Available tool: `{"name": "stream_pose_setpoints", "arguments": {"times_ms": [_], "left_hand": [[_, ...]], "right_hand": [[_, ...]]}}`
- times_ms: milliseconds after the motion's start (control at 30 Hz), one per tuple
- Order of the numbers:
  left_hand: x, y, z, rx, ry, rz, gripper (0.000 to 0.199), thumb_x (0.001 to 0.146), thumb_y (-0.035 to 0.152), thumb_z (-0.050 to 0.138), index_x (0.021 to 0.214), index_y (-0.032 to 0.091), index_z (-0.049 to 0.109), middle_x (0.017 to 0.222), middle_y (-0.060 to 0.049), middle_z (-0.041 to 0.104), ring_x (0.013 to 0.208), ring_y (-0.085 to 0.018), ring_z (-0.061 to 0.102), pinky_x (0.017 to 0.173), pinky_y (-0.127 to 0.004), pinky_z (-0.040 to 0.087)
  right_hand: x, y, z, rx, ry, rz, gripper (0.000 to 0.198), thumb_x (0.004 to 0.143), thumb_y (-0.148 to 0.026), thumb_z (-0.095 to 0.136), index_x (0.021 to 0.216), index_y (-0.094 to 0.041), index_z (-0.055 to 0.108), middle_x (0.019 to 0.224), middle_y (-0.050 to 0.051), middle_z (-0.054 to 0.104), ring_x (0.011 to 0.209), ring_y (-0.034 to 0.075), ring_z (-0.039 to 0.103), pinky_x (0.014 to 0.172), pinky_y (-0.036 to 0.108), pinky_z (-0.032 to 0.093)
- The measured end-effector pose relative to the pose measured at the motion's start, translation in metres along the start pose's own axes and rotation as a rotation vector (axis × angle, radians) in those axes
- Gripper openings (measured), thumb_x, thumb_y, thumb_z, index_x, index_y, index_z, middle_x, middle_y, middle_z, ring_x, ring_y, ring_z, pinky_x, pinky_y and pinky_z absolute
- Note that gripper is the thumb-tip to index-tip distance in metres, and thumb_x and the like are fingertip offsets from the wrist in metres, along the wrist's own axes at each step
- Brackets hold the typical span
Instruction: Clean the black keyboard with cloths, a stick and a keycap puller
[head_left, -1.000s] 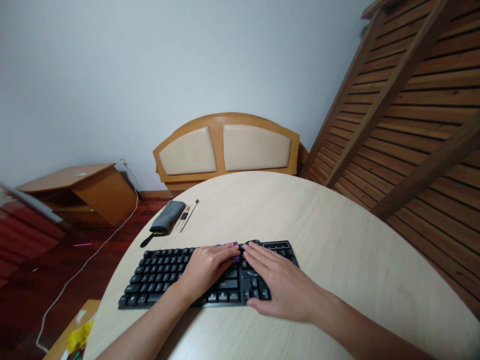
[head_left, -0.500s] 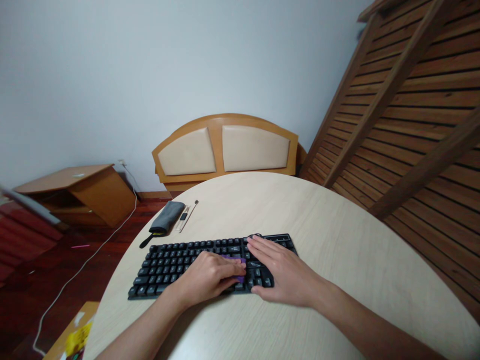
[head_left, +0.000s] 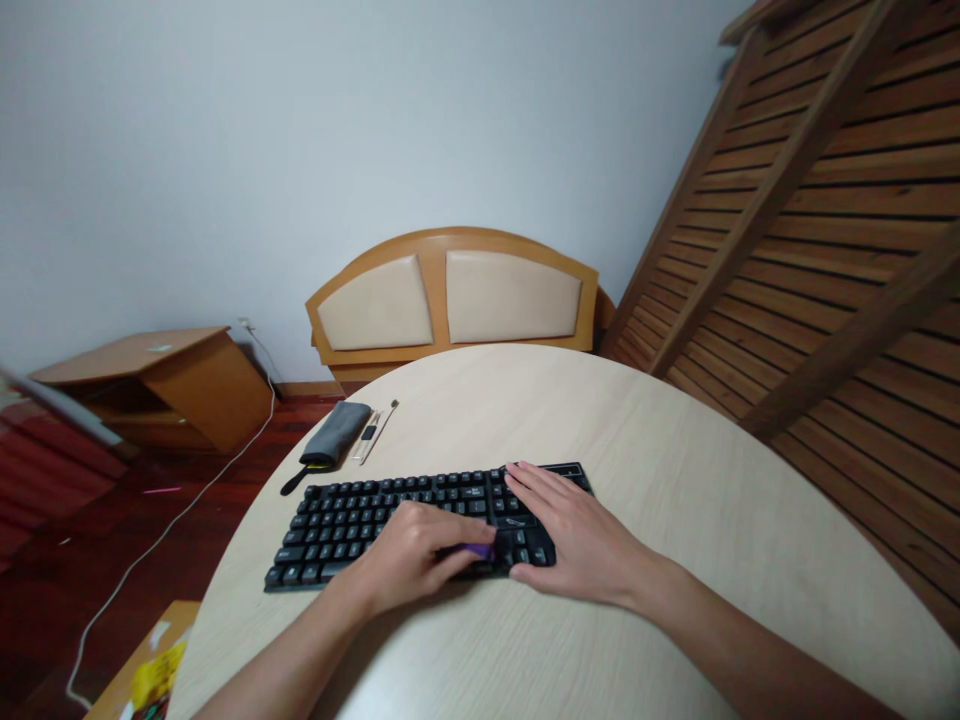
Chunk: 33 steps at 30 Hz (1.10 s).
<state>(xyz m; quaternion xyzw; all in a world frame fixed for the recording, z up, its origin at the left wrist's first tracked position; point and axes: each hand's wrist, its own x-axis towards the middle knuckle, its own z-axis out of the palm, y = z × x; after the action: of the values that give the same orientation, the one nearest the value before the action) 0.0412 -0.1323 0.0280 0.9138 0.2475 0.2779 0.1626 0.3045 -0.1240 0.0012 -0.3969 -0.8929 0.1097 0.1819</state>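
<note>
A black keyboard [head_left: 352,520] lies flat on the pale round table. Over its middle right part, my left hand [head_left: 416,550] has its fingers closed on a small soft-looking purple piece [head_left: 477,551], pressed against the keys. Most of that piece is hidden under my fingers, and I cannot tell whether it is cloth, sponge or putty. My right hand [head_left: 576,530] rests with fingers stretched out across the keyboard's right end, covering many keys there.
Beyond the keyboard at the left lie a grey folded cloth or pouch [head_left: 337,432] with a dark strap and several thin sticks [head_left: 379,435], one with a dark tip. The round table edge [head_left: 247,510] curves close by. A wooden headboard [head_left: 439,290] stands behind.
The keyboard has slid slightly away and to the right, with both hands on it. My left fingers have come lower over the purple piece, and less of it shows.
</note>
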Motion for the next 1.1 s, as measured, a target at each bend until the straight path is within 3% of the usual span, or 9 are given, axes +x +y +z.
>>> {"name": "stream_pose_setpoints", "arguments": {"times_ms": [100,200,300,767,933,1100], "left_hand": [[-0.004,-0.017,0.001,0.204,0.271,-0.143,0.023,0.100,0.028,0.057,0.117,0.023,0.072,0.108,-0.003,0.079,0.093,-0.018,0.077,0.084,-0.029,0.063],[-0.008,-0.033,0.003,0.384,0.387,-0.302,0.023,0.099,0.033,0.058,0.114,0.026,0.074,0.104,-0.002,0.080,0.087,-0.021,0.079,0.077,-0.031,0.066],[-0.008,-0.039,0.007,0.417,0.321,-0.321,0.022,0.099,0.035,0.058,0.110,0.026,0.075,0.100,-0.001,0.080,0.084,-0.022,0.079,0.073,-0.032,0.066],[-0.005,-0.016,0.004,0.132,-0.067,0.020,0.021,0.100,0.023,0.058,0.116,0.020,0.072,0.113,-0.003,0.078,0.103,-0.018,0.075,0.090,-0.027,0.060],[0.000,0.001,-0.002,0.046,-0.183,0.041,0.020,0.099,0.021,0.058,0.113,0.020,0.073,0.111,-0.003,0.078,0.103,-0.017,0.075,0.088,-0.025,0.060],[0.000,0.010,-0.007,-0.031,-0.247,-0.024,0.019,0.096,0.025,0.064,0.110,0.023,0.076,0.103,-0.002,0.080,0.092,-0.016,0.077,0.081,-0.022,0.061]], "right_hand": [[-0.001,-0.004,0.000,0.005,-0.025,0.004,0.095,0.074,-0.049,0.073,0.152,-0.006,0.042,0.161,0.019,0.034,0.150,0.033,0.029,0.123,0.050,0.028],[-0.002,-0.009,0.000,0.016,-0.046,0.002,0.097,0.073,-0.048,0.073,0.153,-0.006,0.040,0.162,0.018,0.031,0.150,0.034,0.027,0.123,0.049,0.027],[-0.001,-0.013,0.000,0.024,-0.062,0.005,0.095,0.073,-0.048,0.073,0.153,-0.007,0.041,0.162,0.018,0.030,0.151,0.034,0.026,0.123,0.050,0.027],[0.003,-0.005,0.000,0.019,-0.057,0.019,0.097,0.073,-0.051,0.073,0.153,-0.008,0.041,0.162,0.016,0.032,0.150,0.033,0.028,0.122,0.049,0.028],[0.002,0.001,0.000,0.029,-0.029,0.014,0.095,0.073,-0.048,0.074,0.154,-0.010,0.040,0.161,0.017,0.033,0.150,0.033,0.029,0.121,0.052,0.028],[0.001,0.008,-0.002,0.044,-0.028,-0.015,0.098,0.071,-0.048,0.076,0.154,-0.011,0.040,0.162,0.017,0.033,0.149,0.033,0.031,0.122,0.050,0.029]]}}
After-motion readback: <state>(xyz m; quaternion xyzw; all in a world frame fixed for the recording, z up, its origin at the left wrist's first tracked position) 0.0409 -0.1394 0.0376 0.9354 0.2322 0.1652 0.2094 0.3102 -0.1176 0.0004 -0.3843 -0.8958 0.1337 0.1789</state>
